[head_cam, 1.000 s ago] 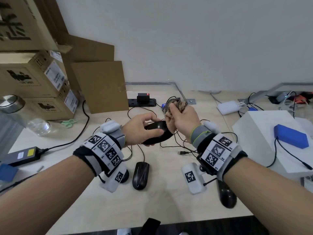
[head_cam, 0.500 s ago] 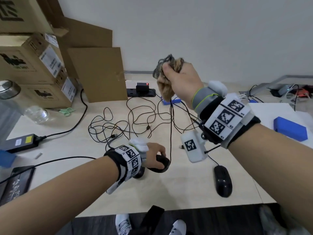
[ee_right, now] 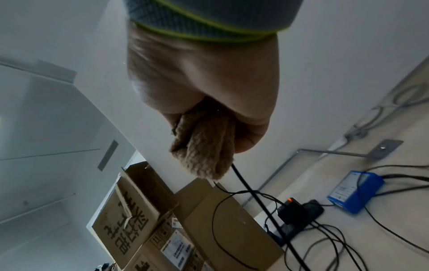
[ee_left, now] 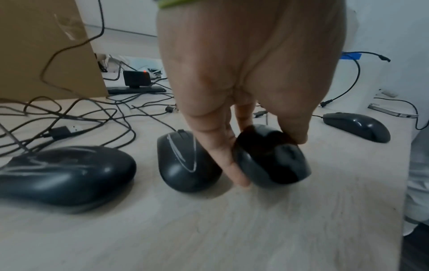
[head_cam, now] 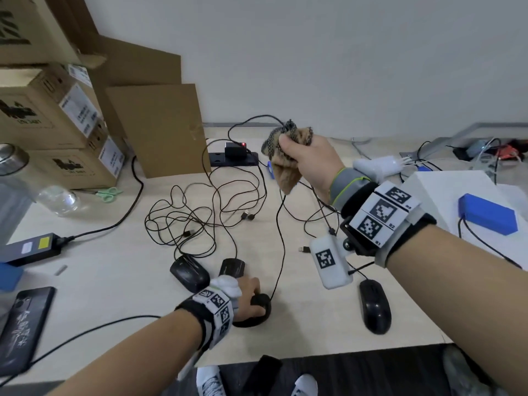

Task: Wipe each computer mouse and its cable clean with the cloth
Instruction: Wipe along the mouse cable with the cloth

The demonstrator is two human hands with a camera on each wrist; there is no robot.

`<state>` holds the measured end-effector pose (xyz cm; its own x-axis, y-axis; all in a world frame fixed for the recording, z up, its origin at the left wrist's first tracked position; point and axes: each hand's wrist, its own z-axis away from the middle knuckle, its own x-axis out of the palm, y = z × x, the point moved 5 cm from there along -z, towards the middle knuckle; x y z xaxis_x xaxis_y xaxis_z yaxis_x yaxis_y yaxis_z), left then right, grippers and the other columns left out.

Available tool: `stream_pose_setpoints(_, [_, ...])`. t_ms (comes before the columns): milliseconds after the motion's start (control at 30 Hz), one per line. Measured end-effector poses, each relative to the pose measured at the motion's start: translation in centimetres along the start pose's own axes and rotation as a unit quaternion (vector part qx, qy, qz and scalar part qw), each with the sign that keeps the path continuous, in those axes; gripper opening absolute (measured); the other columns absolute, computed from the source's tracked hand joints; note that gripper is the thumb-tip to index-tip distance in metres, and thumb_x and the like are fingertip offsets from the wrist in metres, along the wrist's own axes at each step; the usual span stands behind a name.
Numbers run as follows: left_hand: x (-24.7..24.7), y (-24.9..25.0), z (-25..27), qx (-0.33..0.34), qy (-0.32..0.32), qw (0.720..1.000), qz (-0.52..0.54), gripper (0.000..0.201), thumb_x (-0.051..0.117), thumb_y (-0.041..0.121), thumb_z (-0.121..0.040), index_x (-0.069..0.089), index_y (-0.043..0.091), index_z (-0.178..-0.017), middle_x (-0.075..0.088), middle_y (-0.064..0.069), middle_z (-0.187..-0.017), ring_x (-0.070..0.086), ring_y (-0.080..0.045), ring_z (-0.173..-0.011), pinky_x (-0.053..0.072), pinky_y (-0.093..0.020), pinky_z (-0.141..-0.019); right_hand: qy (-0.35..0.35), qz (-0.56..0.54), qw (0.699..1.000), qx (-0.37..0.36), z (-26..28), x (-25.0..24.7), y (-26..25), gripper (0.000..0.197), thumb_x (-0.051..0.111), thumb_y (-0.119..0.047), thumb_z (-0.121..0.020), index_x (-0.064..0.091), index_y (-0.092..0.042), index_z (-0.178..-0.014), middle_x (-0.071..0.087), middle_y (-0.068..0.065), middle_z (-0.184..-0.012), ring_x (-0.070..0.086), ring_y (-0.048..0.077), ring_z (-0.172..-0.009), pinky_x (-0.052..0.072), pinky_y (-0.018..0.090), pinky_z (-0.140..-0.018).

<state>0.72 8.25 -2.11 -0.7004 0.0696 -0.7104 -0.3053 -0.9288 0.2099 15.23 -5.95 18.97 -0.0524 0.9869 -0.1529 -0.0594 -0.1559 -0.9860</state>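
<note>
My left hand (head_cam: pixel 253 300) grips a black mouse (head_cam: pixel 258 311) and holds it down on the table near the front edge; the left wrist view shows thumb and fingers clamped on the mouse's (ee_left: pixel 271 157) sides. Its cable (head_cam: pixel 281 238) rises taut to my right hand (head_cam: pixel 298 151), which is raised and holds a bunched tan cloth (head_cam: pixel 288 167) wrapped round the cable. In the right wrist view the cable (ee_right: pixel 255 201) leaves the cloth (ee_right: pixel 204 146) below the fist. Three other black mice lie on the table: two (head_cam: pixel 188 271) (head_cam: pixel 233 268) left of the held one, one (head_cam: pixel 374 307) right.
Tangled black cables (head_cam: pixel 200 218) cover the table's middle. Cardboard boxes (head_cam: pixel 57 110) stand at back left, a power strip (head_cam: pixel 233 158) at the back. A white box (head_cam: pixel 445 195) with a blue pack (head_cam: pixel 485 212) sits right. A phone (head_cam: pixel 23 327) and power adapter (head_cam: pixel 31 250) lie left.
My left hand brought the mouse down from mid-air to the table near the front edge. My right hand rose with the cloth along the cable, which now runs taut.
</note>
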Motion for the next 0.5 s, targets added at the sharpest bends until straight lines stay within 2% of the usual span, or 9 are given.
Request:
stream_pose_setpoints(100, [0.6, 0.1, 0.0, -0.011, 0.0, 1.0, -0.005, 0.059, 0.051, 0.068, -0.083, 0.043, 0.03, -0.127, 0.06, 0.003, -0.123, 0.061, -0.024, -0.1, 0.05, -0.037, -0.084, -0.007, -0.01, 1.0, 0.025, 0.1, 0.1, 1.8, 0.028, 0.065, -0.037, -0.085, 0.065, -0.015, -0.067, 0.067, -0.001, -0.062, 0.064, 0.022, -0.06, 0.048, 0.031, -0.06])
stream_pose_setpoints(267, [0.7, 0.8, -0.4, -0.009, -0.032, 0.999, -0.029, 0.062, 0.053, 0.059, -0.087, 0.043, 0.022, -0.135, 0.059, -0.004, -0.127, 0.06, -0.028, -0.108, 0.049, -0.035, -0.088, -0.025, -0.028, 0.998, 0.047, 0.9, 0.8, 3.3, 0.025, 0.066, -0.035, -0.085, 0.066, -0.015, -0.07, 0.066, -0.001, -0.063, 0.062, 0.016, -0.053, 0.047, 0.026, -0.054])
stream_pose_setpoints(300, [0.3, 0.8, -0.5, -0.011, -0.015, 1.0, -0.01, 0.063, 0.053, 0.061, -0.086, 0.044, 0.024, -0.136, 0.058, -0.003, -0.129, 0.059, -0.026, -0.11, 0.049, -0.035, -0.09, -0.028, -0.039, 0.998, 0.052, 1.1, 0.8, 3.6, 0.024, 0.064, -0.03, -0.089, 0.064, -0.013, -0.072, 0.065, 0.0, -0.063, 0.062, 0.015, -0.051, 0.047, 0.024, -0.051])
stream_pose_setpoints(367, [-2.0, 0.7, -0.5, -0.014, 0.061, 0.993, 0.099, 0.06, 0.059, 0.059, -0.084, 0.047, 0.026, -0.134, 0.059, 0.001, -0.128, 0.058, -0.02, -0.11, 0.048, -0.035, -0.095, -0.033, -0.067, 0.995, 0.064, 1.7, 0.6, 4.0, 0.022, 0.06, -0.02, -0.095, 0.062, -0.011, -0.074, 0.063, -0.001, -0.061, 0.062, 0.015, -0.052, 0.047, 0.021, -0.048])
stream_pose_setpoints(433, [-6.0, 0.5, 0.1, -0.004, 0.176, 0.954, 0.242, 0.052, 0.067, 0.047, -0.085, 0.051, 0.027, -0.13, 0.058, 0.008, -0.125, 0.059, -0.012, -0.102, 0.045, -0.028, -0.093, -0.02, -0.096, 0.992, 0.083, 1.9, 0.0, 4.9, 0.021, 0.057, -0.016, -0.097, 0.062, -0.01, -0.077, 0.065, -0.002, -0.06, 0.062, 0.014, -0.054, 0.049, 0.023, -0.05])
stream_pose_setpoints(500, [-10.1, 0.7, 1.5, 0.028, 0.264, 0.902, 0.339, 0.045, 0.07, 0.039, -0.085, 0.052, 0.032, -0.126, 0.056, 0.016, -0.124, 0.063, -0.01, -0.086, 0.048, -0.026, -0.081, -0.012, -0.121, 0.988, 0.096, 2.3, -0.4, 5.7, 0.025, 0.053, -0.018, -0.099, 0.061, -0.008, -0.077, 0.065, 0.004, -0.064, 0.061, 0.015, -0.052, 0.05, 0.024, -0.05])
